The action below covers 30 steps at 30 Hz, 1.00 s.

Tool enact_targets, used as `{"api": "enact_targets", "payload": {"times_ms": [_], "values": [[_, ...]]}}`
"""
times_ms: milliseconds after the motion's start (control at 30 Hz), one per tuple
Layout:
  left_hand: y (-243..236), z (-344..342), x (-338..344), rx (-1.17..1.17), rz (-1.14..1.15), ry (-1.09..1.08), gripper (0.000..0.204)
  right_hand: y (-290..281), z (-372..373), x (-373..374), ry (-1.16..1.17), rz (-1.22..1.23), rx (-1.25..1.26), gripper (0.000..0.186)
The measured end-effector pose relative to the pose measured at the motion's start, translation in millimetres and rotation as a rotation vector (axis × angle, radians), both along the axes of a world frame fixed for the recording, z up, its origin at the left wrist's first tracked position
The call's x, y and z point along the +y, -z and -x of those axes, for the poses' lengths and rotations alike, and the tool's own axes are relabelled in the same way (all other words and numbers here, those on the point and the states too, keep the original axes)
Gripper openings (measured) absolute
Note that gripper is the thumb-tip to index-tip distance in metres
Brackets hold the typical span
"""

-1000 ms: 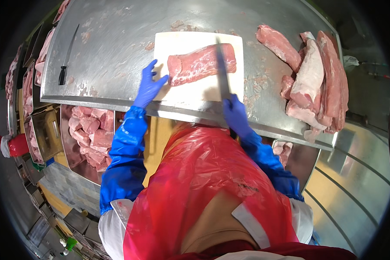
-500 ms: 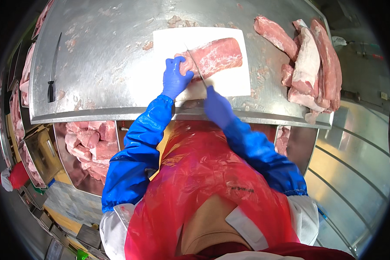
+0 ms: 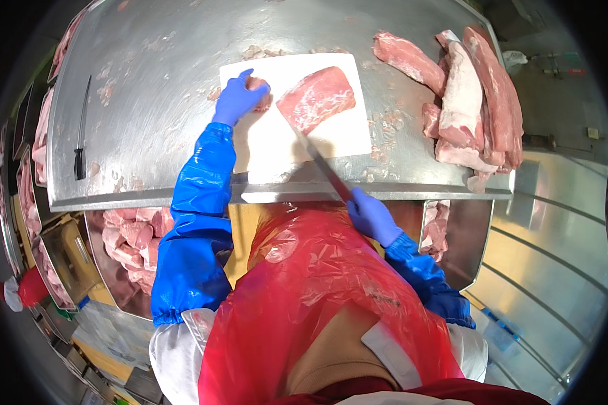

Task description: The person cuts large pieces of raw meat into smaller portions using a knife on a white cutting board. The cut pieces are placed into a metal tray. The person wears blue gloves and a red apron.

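Note:
A white cutting board [image 3: 263, 158] lies on the metal table. Near its left edge my left hand [image 3: 240, 98], in a blue glove, is closed round a piece of meat [image 3: 260, 94], partly hidden by the fingers. The larger meat slab [image 3: 317, 98] rests to the right on the board, apart from that piece. My right hand [image 3: 373, 214], also gloved in blue, grips a knife [image 3: 324, 165] by its handle near the table's front edge. The blade slants up and left across the board, its tip just below the slab.
Long strips of meat [image 3: 463, 118] are piled at the table's right side. A second knife [image 3: 80, 145] lies at the left. Below the front edge stand a bin of meat chunks [image 3: 125, 297] and another metal bin [image 3: 463, 236]. Scraps dot the steel table [image 3: 155, 81].
The end piece has come off the slab and moved left in my left hand. My right hand has drawn the knife back toward me, down and to the right.

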<state>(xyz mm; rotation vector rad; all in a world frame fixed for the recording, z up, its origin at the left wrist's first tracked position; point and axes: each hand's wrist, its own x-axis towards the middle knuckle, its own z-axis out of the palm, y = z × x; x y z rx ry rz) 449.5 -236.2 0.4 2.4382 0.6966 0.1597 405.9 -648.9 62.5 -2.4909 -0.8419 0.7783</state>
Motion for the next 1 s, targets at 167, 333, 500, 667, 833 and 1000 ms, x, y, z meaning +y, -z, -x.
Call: {"api": "enact_targets", "payload": {"times_ms": [167,333,500,667,833,1000], "values": [[-33,-29,6,-0.068,0.866,-0.064,0.041,-5,-26,-49,0.430,-0.297,0.057,0.021],[-144,-65,-204,-0.253,1.217,0.344,0.058,31,-21,-77,0.760,-0.505,0.348,0.017],[-128,-96,-345,-0.590,0.299,1.029,0.064,78,-35,-130,0.759,-0.517,0.080,0.014],[-43,-96,-205,0.143,-0.412,0.302,0.079,55,-55,-187,1.110,-0.635,0.154,0.016],[-4,-48,-38,-0.241,0.607,-0.075,0.054,41,-85,-175,0.893,-0.695,0.256,0.017],[5,121,3,-1.111,1.490,-0.569,0.049,51,-108,-128,0.727,-0.651,0.291,0.017]]}}
